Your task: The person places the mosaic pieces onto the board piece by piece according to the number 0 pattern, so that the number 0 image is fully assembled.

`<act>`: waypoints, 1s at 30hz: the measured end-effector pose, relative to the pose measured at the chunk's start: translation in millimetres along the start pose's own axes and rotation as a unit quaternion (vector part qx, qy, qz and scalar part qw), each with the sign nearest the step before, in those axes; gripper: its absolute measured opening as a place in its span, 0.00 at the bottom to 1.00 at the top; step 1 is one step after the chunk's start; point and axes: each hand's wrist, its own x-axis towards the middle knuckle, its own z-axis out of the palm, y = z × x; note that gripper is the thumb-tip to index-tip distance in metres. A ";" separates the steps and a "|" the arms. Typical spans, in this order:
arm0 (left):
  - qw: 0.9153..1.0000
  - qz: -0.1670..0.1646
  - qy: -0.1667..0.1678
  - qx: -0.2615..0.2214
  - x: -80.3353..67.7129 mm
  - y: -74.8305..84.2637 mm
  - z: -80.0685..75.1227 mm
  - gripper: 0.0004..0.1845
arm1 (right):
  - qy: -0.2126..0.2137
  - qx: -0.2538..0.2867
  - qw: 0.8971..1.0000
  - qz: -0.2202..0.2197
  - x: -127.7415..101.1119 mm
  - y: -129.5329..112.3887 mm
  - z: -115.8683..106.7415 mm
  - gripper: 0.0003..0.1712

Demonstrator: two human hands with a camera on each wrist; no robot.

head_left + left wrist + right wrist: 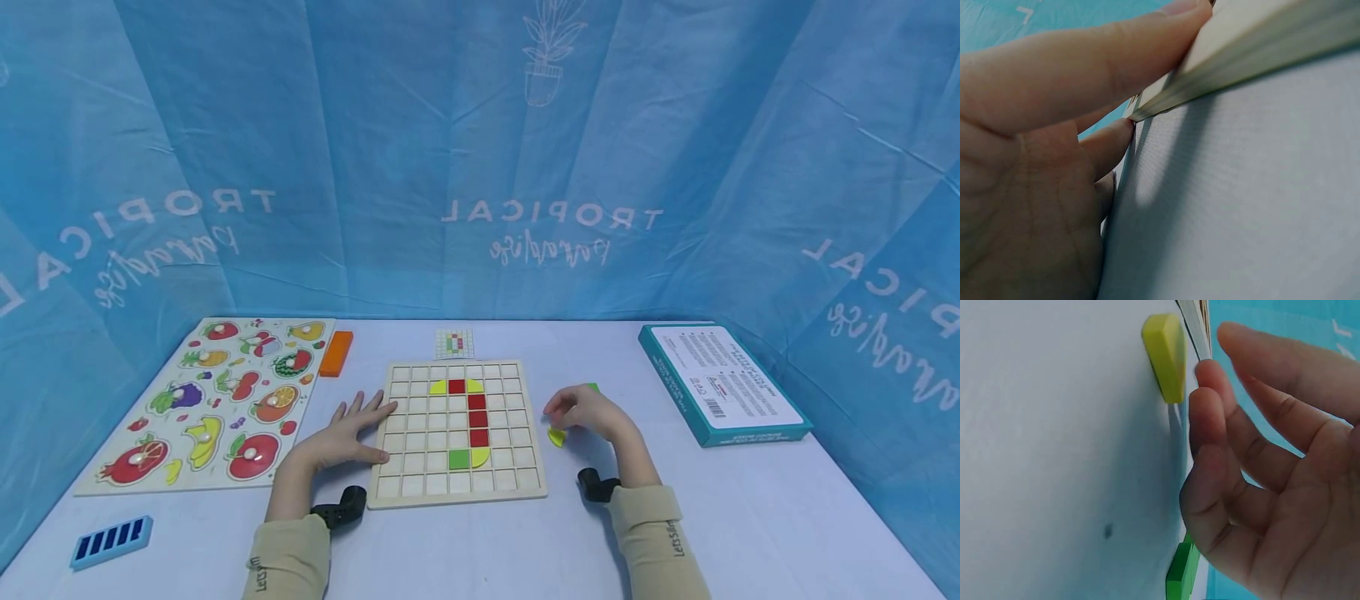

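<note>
One wooden grid board (437,439), bearing four red squares (477,419), one green square (459,459) and three yellow quarter-rounds (478,456), is flanked by one fruit puzzle (180,427), one orange block (336,354), one pattern card (454,344) and one teal box (723,383). Its left edge is touched by the splayed left hand (341,437); the right hand (588,411) is loosely curved, unladen, near one loose yellow piece (557,437).
</note>
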 end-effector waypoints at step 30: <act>1.000 0.011 -0.002 -0.024 -2.4 0.4 -0.8 0.50 | 0.026 -0.017 0.999 0.007 -2.6 -7.3 -0.3 0.15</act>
